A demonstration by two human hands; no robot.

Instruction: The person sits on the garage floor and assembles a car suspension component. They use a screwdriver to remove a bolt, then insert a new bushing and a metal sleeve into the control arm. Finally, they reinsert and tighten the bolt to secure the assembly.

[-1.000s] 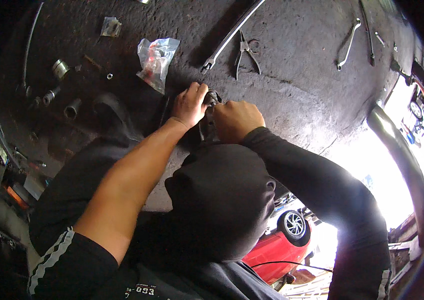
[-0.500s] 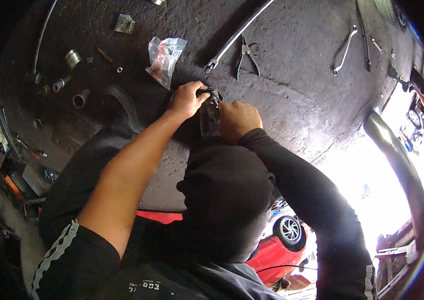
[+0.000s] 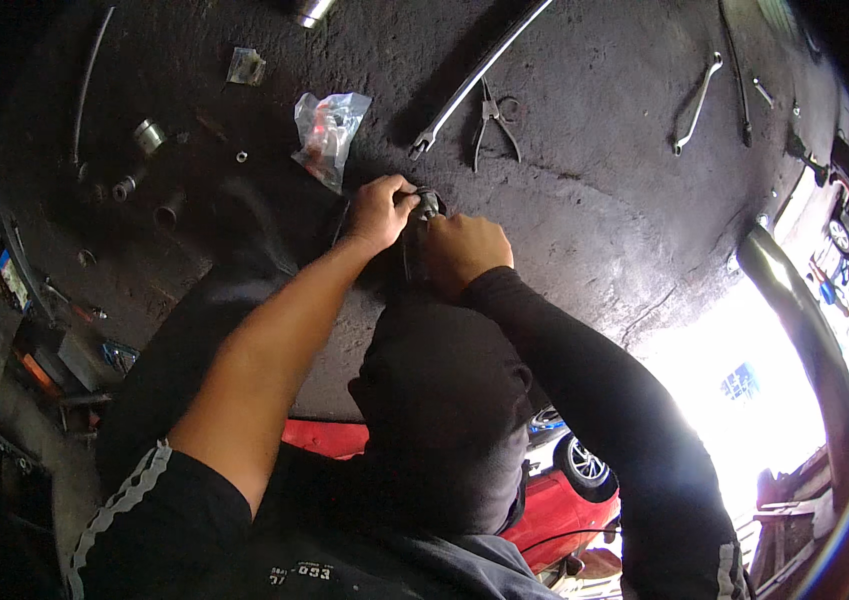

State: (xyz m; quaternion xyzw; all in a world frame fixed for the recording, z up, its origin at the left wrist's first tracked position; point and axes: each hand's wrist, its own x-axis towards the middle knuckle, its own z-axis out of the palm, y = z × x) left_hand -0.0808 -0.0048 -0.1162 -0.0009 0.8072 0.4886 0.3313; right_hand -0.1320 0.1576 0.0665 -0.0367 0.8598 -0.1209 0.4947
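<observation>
My left hand [image 3: 382, 214] pinches the left side of a small metal part [image 3: 428, 206] with a dark, rounded rim. Close against its near right side is my right hand [image 3: 466, 250], fingers curled in a fist; whatever they grip is hidden beneath them. Just beyond the left hand lies a clear plastic bag [image 3: 332, 135] with red on it. Pliers [image 3: 490, 128] with spread handles and a long metal bar [image 3: 469, 85] with a forked end rest on the dark floor beyond my hands.
Metal sockets [image 3: 149, 136] and a small nut [image 3: 241, 157] lie at the left. A double-ended wrench [image 3: 697, 105] is at the far right. A thick curved pipe [image 3: 794, 310] stands at the right edge. Part of a red car [image 3: 569, 520] shows at the bottom.
My right hand has shifted slightly left and nearer, its fingers closer to the metal part. The left hand keeps its pinch. The whole view has tilted a little.
</observation>
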